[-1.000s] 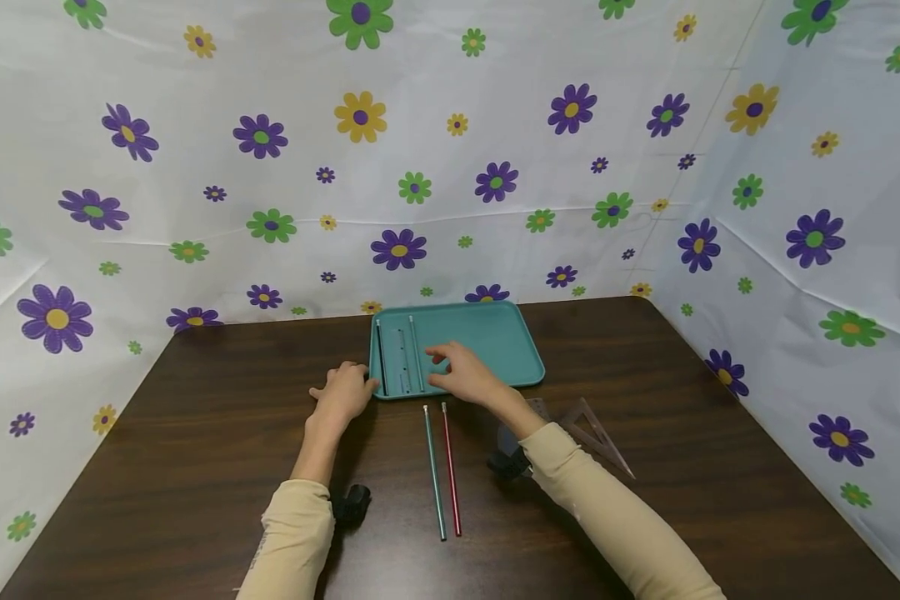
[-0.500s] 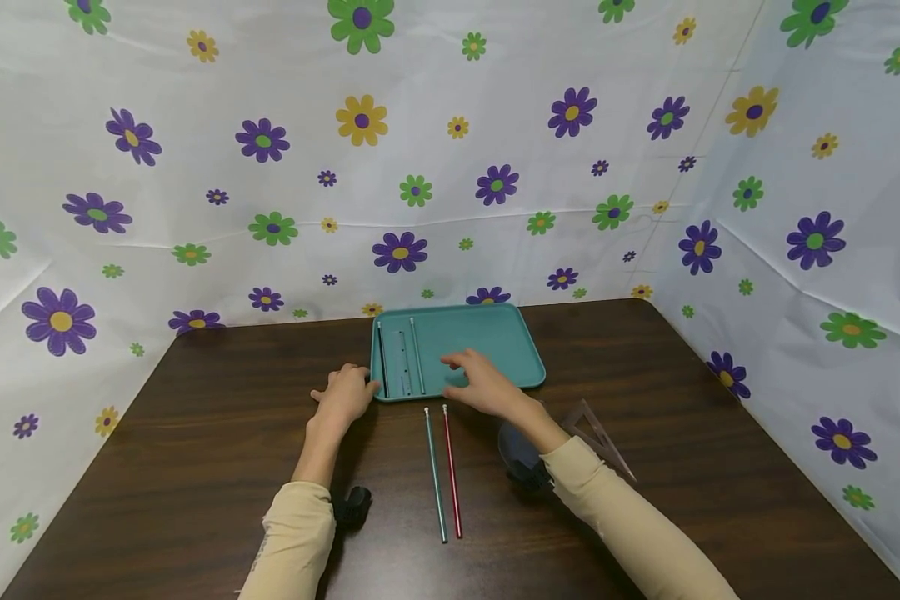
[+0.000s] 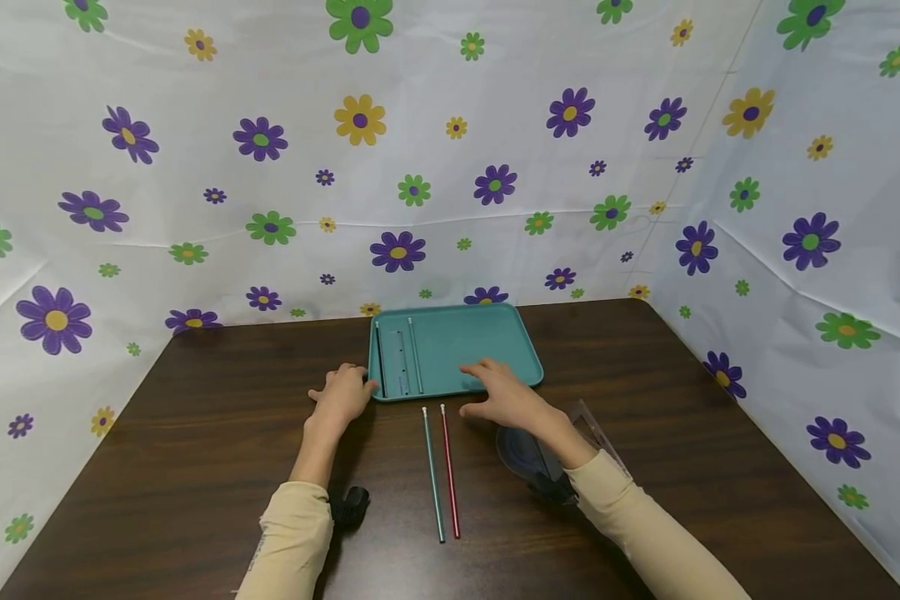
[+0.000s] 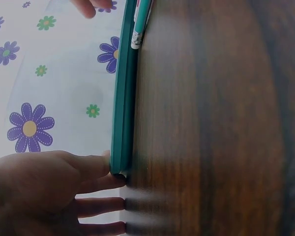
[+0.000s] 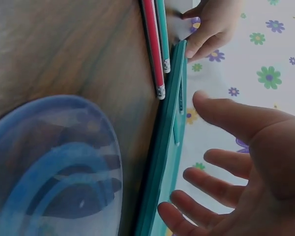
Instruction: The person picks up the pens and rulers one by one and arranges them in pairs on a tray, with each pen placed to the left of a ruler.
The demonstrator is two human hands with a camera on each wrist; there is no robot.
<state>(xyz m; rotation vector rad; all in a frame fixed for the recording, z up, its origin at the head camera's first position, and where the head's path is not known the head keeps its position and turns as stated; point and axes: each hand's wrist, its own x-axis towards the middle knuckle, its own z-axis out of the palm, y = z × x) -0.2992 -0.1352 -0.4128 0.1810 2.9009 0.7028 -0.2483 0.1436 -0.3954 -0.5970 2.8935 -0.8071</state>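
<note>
In the head view, my left hand (image 3: 342,393) is at the near left corner of a teal tray (image 3: 480,342). In the left wrist view its thumb touches the tray's corner, and straight fingers (image 4: 101,206) reach down to the table beside it. My right hand (image 3: 510,398) is spread, with nothing in it, over the tray's near right edge. On the tray lie a black pencil (image 3: 380,358), a clear ruler (image 3: 402,362) and a light teal pencil (image 3: 416,354). In front of the tray, a teal pencil (image 3: 433,475) and a red pencil (image 3: 450,471) lie side by side.
Under my right wrist lies a clear, rounded plastic piece (image 5: 64,162), dark bluish in the right wrist view. A clear set square (image 3: 592,425) lies beyond it, partly hidden by my forearm. The brown wooden table (image 3: 217,433) meets flowered white sheets (image 3: 450,192) behind and at the sides.
My right hand has moved to the right and toward me, away from the light teal pencil on the tray, its fingers spreading. The left hand has stayed at the tray's corner.
</note>
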